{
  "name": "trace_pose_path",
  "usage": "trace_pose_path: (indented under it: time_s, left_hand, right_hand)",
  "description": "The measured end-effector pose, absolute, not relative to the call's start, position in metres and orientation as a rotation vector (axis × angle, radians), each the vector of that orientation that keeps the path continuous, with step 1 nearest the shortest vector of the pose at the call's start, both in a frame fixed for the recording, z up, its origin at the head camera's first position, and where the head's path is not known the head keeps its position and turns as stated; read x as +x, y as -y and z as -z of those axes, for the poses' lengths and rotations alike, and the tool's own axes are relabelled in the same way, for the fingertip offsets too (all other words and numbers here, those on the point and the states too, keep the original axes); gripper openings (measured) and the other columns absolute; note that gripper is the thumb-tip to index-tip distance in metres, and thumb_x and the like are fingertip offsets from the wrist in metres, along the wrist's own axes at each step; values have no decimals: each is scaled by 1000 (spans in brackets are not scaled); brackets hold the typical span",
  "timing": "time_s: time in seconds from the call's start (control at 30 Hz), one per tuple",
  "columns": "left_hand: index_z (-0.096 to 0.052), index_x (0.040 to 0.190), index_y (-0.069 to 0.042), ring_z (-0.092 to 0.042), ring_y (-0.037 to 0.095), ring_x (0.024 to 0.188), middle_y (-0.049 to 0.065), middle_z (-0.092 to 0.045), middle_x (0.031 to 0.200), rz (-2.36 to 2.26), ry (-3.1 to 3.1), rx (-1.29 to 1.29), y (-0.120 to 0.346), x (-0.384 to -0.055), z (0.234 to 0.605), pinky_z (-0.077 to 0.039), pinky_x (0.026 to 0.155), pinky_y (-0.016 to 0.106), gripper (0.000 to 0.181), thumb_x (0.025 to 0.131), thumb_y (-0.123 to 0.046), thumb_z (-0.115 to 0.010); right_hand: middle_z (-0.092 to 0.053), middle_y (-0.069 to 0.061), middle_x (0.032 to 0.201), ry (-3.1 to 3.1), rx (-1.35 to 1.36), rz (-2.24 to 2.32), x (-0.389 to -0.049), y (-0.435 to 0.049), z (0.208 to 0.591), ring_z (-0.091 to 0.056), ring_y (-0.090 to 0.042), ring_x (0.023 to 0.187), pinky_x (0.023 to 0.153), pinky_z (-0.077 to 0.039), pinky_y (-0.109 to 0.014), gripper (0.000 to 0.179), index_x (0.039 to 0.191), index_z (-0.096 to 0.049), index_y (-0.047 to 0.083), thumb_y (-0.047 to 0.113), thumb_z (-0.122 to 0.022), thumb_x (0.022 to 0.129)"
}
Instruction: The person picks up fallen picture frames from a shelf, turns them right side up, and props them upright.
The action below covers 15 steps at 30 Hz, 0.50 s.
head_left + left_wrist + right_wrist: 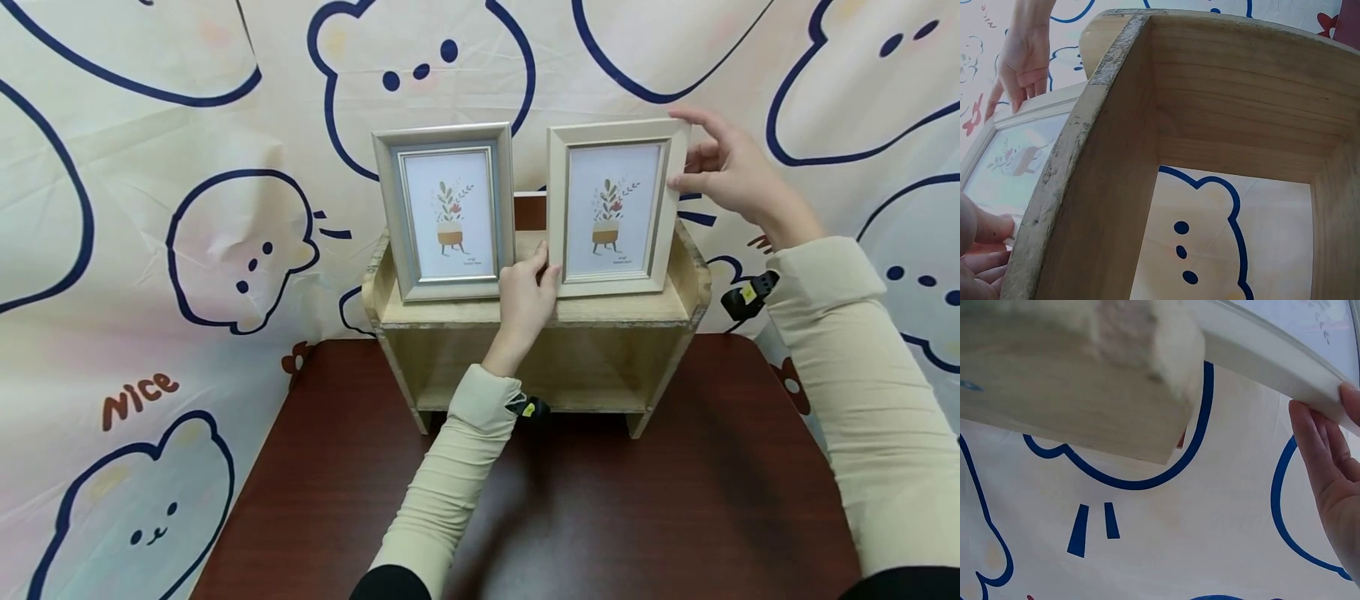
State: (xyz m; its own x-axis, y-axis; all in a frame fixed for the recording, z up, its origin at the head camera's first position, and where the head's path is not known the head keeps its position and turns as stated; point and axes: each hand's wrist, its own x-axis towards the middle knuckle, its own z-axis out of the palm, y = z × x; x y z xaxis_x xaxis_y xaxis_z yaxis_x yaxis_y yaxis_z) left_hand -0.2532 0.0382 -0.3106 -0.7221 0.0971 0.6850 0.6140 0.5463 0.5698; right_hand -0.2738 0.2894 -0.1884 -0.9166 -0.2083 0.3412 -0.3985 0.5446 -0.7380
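Two picture frames stand side by side on the upper board of a small wooden shelf point(600, 312). My right hand point(738, 175) grips the cream picture frame point(615, 208) by its right side, thumb on the front border and index finger at the top corner. At that frame's lower left edge, my left hand point(525, 296) pinches the border between thumb and fingers. The grey picture frame point(450, 217) stands just left of this hand. Both frames show a potted plant print. In the right wrist view, the fingers point(1313, 444) lie behind the cream border.
The shelf stands on a dark reddish-brown table point(337, 467), its open lower compartment point(525, 358) facing me. A cloth point(247, 250) printed with cartoon bears hangs behind and at both sides. A brown piece point(529, 212) shows between the two frames.
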Motion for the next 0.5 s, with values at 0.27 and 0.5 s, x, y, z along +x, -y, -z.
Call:
trace_pose_path:
  time_s: [0.27,0.5]
  left_hand:
    - [-58,117,6,-65,30,80,19,-64,100,1079,2227,-524,-40,-259,313,-52,74,34,33,86,-8,-60]
    - [-52,119,11,-64,29,74,21,-65,87,1070,2176,-625,-37,-254,316,-52,69,33,33,89,-2,-51]
  right_hand:
    - [-57,8,94,2562,453,-1275,-271,-287,191,-55,-9,84,85,-44,-29,71,142,-29,34,3,-59,86]
    - [-54,-17,119,2598,404,-1169,-265,-285,194,-54,-11,91,95,-38,-49,79,142,-13,45,15,-60,87]
